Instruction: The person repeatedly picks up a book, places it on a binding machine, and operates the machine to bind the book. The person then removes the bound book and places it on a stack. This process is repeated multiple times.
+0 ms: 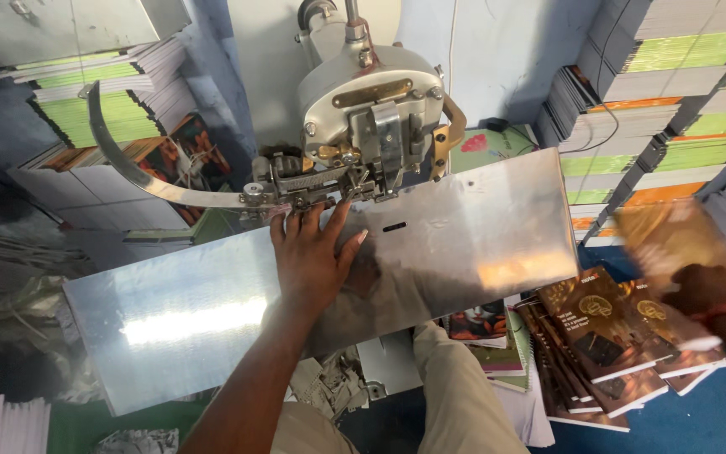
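Observation:
My left hand (311,256) lies flat, fingers spread, on the shiny metal saddle table (178,319) of a stitching machine, just below the stitching head (367,118). It holds nothing. My right hand (703,290), with a red band at the wrist, is off to the right and grips a brown-covered booklet (674,235), blurred in motion above a fanned stack of brown booklets (607,353).
Tall stacks of booklets with green and orange spines stand at the right (674,92) and back left (102,101). A curved metal arm (128,164) sticks out left of the head. Paper scraps (329,387) lie under the table. My knee (455,387) is below.

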Tool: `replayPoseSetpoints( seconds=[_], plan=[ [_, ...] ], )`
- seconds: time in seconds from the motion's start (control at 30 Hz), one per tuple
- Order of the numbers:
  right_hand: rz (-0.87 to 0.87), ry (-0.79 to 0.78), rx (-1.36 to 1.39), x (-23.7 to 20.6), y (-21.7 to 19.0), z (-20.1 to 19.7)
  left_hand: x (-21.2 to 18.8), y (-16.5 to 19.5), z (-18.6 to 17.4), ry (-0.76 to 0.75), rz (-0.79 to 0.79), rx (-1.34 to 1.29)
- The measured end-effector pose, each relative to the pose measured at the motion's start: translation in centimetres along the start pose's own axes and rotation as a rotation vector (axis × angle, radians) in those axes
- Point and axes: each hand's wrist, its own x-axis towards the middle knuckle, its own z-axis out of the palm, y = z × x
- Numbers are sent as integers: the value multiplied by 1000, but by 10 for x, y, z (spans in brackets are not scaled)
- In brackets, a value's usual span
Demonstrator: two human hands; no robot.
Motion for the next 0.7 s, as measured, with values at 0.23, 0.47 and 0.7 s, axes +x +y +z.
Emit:
replayPoseSetpoints(
  seconds=[0.23, 0.47, 0.7],
  plan=[
    [-97, 113, 5, 21, -35, -43, 2, -1, 3, -18, 3, -1],
    [-393, 615, 489, -2, -109, -112, -9, -13, -12, 33, 9, -44],
    [-836, 815, 672, -39, -223, -139, -19, -30, -28, -22, 31, -60]
  ],
)
